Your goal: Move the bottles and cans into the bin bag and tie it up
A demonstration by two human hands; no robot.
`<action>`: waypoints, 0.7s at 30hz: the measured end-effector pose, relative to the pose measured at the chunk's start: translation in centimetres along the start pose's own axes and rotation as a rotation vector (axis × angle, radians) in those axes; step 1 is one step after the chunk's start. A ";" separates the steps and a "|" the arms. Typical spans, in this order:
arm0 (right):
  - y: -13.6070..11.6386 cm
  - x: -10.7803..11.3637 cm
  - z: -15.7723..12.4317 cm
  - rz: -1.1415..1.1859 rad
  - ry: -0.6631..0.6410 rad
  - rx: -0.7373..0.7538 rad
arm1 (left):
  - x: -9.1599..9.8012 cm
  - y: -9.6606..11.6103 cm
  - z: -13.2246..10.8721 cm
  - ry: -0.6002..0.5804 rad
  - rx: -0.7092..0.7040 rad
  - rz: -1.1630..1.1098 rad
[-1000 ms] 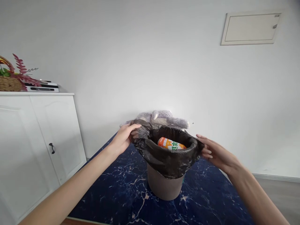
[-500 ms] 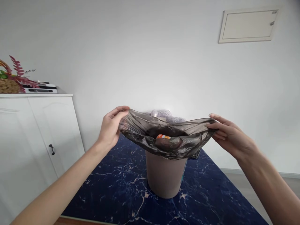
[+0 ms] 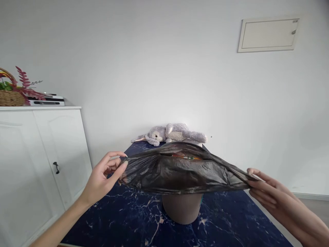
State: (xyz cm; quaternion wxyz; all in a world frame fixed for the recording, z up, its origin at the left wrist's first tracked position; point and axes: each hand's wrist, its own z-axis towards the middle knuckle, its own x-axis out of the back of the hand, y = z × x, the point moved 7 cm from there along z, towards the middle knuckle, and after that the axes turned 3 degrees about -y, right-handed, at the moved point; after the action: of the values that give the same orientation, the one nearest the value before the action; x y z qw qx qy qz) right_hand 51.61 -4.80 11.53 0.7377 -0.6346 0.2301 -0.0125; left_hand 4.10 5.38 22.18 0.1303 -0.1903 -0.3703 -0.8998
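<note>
A black, see-through trash bag (image 3: 185, 175) lines a grey-brown trash can (image 3: 181, 209), its top stretched sideways over the rim. My left hand (image 3: 105, 176) pinches the bag's left edge between thumb and fingers. On the other side, my right hand (image 3: 272, 195) grips the right edge, pulled out taut. Through the narrow slit of the bag's mouth, part of an orange and white item (image 3: 189, 157) shows; the rest of it is hidden. The lower part of the can stands upright on the dark blue marbled table.
Behind the can, a grey plush rabbit (image 3: 177, 132) lies on its side at the far end of the blue marbled table (image 3: 128, 219). A white cabinet (image 3: 61, 144) at left bears a wicker basket (image 3: 11, 98) with plants. A panel (image 3: 268, 34) is set in the wall.
Both hands have moved lower and farther apart with the bag's edges. The mouth has narrowed from a wide opening to a slit. More of the plush rabbit shows.
</note>
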 end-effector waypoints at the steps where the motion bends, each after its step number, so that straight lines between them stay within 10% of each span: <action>1: 0.8 0.2 0.0 0.020 -0.021 -0.028 | -0.1 -0.8 -0.2 -0.047 0.020 -0.011; 8: 7.7 1.6 1.5 0.150 -0.144 -0.100 | 0.1 -10.0 -1.6 0.009 0.259 -0.016; 12: 12.0 0.1 1.7 -0.091 -0.189 -0.090 | -3.3 -14.1 -3.4 -0.076 0.326 0.129; 17: 10.9 -3.7 1.3 -0.371 -0.293 0.098 | -10.7 -11.6 -3.3 -0.517 0.231 0.085; 21: 7.4 -6.5 2.2 -0.431 -0.414 0.168 | -12.9 -7.7 -0.2 -0.498 0.220 -0.171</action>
State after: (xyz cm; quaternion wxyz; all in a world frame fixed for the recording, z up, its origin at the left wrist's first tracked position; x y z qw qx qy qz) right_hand 44.59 0.66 6.88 0.7992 -0.5945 -0.0669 -0.0580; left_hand 12.71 11.75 11.66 -0.0214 -0.3584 -0.5008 -0.7876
